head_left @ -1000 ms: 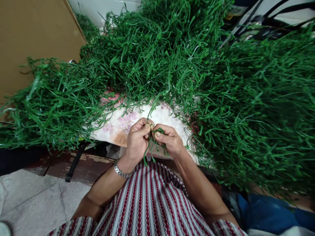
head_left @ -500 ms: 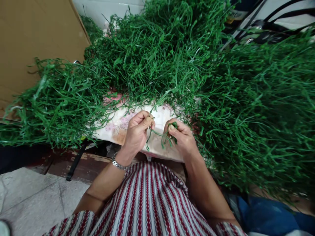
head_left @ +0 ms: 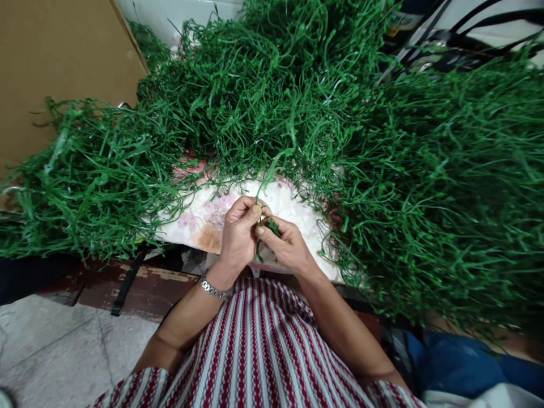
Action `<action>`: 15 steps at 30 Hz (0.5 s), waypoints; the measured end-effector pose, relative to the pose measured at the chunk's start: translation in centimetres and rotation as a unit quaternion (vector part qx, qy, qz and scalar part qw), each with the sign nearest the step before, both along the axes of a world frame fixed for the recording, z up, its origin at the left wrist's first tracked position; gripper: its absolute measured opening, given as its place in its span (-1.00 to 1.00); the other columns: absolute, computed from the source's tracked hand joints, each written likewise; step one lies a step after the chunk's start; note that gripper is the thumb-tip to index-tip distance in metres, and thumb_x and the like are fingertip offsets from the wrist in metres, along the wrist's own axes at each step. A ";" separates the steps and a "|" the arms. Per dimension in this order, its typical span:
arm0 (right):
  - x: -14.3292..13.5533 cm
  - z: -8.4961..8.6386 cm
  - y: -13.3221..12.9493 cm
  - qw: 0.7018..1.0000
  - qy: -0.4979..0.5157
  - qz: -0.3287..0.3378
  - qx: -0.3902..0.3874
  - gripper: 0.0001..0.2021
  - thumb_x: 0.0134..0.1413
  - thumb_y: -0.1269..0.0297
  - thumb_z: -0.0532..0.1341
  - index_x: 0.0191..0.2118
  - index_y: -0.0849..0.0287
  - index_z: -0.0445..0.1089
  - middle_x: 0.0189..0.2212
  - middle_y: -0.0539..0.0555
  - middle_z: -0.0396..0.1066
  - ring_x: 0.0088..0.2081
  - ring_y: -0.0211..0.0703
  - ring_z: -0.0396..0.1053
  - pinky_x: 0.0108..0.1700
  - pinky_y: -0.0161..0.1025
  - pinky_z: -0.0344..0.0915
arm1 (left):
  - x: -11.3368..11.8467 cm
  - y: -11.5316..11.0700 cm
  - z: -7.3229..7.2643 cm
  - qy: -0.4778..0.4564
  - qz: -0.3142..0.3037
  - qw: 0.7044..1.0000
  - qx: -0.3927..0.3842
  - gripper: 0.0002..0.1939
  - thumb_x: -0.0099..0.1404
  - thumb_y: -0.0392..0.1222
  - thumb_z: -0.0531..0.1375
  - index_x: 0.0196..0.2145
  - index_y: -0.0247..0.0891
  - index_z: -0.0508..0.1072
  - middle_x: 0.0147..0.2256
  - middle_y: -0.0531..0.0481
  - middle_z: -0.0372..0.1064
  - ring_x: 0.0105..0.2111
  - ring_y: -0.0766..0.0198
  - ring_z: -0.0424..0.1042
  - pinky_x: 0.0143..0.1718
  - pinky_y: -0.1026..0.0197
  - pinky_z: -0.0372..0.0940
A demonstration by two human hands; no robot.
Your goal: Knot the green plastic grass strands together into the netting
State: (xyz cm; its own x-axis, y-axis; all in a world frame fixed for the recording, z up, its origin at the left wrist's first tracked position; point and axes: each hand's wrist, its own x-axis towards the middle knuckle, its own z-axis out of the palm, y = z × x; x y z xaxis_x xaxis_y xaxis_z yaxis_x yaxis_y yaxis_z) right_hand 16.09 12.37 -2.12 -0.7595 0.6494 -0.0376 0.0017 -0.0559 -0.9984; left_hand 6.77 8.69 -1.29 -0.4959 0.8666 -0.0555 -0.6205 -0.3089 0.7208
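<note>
Between thumb and fingers, my left hand (head_left: 243,228) pinches a thin green plastic-looking stem (head_left: 272,170), whose leafy end points away from me toward the pile. My right hand (head_left: 285,243) is closed around a small bunch of green pieces (head_left: 272,226), and its thumb and fingertips meet the left fingers. Short green ends hang below the two hands. Both hands are over the pale flowered cloth (head_left: 208,218) on the work surface. Beyond them lies a large heap of green artificial-looking stems (head_left: 263,102).
More green stems (head_left: 442,198) spread thickly at the right, and another pile (head_left: 93,175) covers the left. A cardboard box (head_left: 63,56) stands at the far left. Black straps (head_left: 480,34) lie at the back right. Blue fabric (head_left: 463,365) is at the lower right.
My right hand has moved left, bringing its bunch up against my left hand. My left hand keeps its pinch on the stem in nearly the same place.
</note>
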 end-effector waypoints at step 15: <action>5.8 2.8 0.8 0.958 -0.055 0.056 0.276 -0.80 0.19 0.28 -0.02 -0.35 0.22 0.27 -0.35 0.11 0.31 -0.28 -0.22 0.27 -0.24 -0.29 0.20 | -2.1 -3.6 3.3 0.345 -0.251 0.905 -0.010 -0.80 0.22 -0.20 0.12 -0.53 -0.31 0.32 -0.59 0.08 0.15 -0.56 0.42 0.13 -0.49 0.32 0.03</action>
State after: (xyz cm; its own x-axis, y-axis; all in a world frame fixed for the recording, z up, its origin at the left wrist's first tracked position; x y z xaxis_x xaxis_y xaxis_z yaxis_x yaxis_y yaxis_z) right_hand 21.88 13.20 0.65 -0.8362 0.5086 0.2049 0.0830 0.4868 -0.8696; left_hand 4.62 5.09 2.05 0.0369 0.9944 0.0986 -0.0801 -0.0955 0.9922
